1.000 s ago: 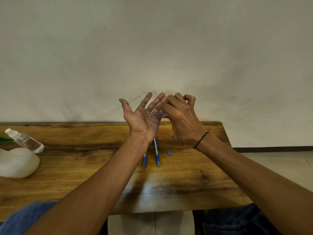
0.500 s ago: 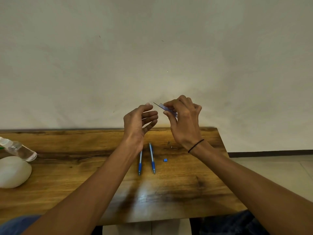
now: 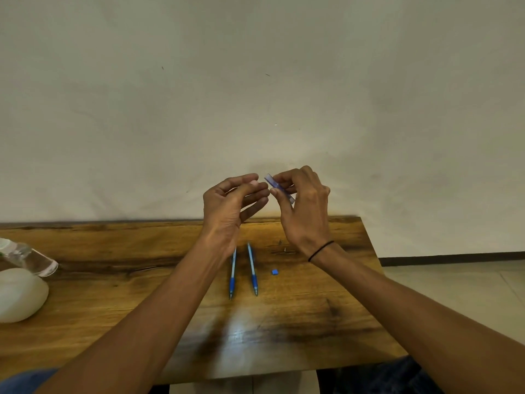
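Head view: your right hand (image 3: 305,211) was raised above the far edge of the table (image 3: 113,280), at about 12 o'clock from the pens. Its thumb and fingers were curled round a translucent blue piece (image 3: 279,189) that slanted from 10 o'clock down to 4 o'clock. The piece was in the air, clear of the tabletop. Your left hand (image 3: 231,206) hovered just beside it at 9 o'clock, fingers curled and thumb tip against forefinger near the piece's upper end — whether they pinched anything small, I could not tell.

Below your hands, the left pen (image 3: 232,273) and the right pen (image 3: 252,270) lay side by side without touching, tips towards 6 o'clock; both looked whole. At 3 o'clock from the right pen sat a small blue bit (image 3: 274,271). At 1 o'clock lay a few metal bits (image 3: 285,250), too small to identify. Far off at 9 o'clock, a clear bottle (image 3: 34,258) lay beside a white rounded object (image 3: 20,294).

My judgement: you were partway through — two pens seemed dealt with. The piece in your grip, the blue bit and the metal bits looked like one more pen's parts, not yet put together.
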### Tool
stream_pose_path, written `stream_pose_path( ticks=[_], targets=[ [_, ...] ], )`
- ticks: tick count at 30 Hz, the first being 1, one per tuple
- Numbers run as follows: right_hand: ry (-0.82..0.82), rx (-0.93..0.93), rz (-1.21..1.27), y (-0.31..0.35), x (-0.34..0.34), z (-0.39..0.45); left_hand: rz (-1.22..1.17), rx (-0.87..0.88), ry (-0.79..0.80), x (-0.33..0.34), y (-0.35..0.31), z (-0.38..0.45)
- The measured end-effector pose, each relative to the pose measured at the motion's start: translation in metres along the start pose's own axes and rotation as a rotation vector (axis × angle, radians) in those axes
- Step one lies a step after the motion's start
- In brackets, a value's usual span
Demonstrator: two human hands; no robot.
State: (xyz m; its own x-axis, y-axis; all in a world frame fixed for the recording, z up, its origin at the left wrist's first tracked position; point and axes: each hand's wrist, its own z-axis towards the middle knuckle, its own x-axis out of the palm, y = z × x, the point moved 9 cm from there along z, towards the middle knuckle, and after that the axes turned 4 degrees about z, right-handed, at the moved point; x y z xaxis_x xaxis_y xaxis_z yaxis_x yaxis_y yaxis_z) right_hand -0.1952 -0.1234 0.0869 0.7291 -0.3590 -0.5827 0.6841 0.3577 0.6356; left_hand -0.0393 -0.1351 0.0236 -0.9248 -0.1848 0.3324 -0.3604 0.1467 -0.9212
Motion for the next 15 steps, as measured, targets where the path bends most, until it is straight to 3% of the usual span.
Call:
stream_pose_path(
  ticks=[2,5,8,11,15],
  targets=[
    [0.003,-0.018,-0.018,0.003,-0.001,0.001,-0.063,-0.040,-0.001,0.001,0.003,-0.001],
    [0.020,-0.136,-0.118,0.017,-0.001,0.003,-0.368,-0.189,-0.030,-0.002,0.018,-0.003],
    [0.055,-0.252,-0.182,0.028,0.000,0.005,-0.601,-0.186,-0.061,-0.006,0.020,0.001],
    [0.061,-0.439,-0.274,0.039,0.003,0.001,-0.648,-0.164,-0.025,0.000,0.017,0.003],
    [0.092,-0.553,-0.291,0.048,0.011,-0.005,-0.680,-0.166,-0.002,0.009,0.015,-0.001]
  ],
)
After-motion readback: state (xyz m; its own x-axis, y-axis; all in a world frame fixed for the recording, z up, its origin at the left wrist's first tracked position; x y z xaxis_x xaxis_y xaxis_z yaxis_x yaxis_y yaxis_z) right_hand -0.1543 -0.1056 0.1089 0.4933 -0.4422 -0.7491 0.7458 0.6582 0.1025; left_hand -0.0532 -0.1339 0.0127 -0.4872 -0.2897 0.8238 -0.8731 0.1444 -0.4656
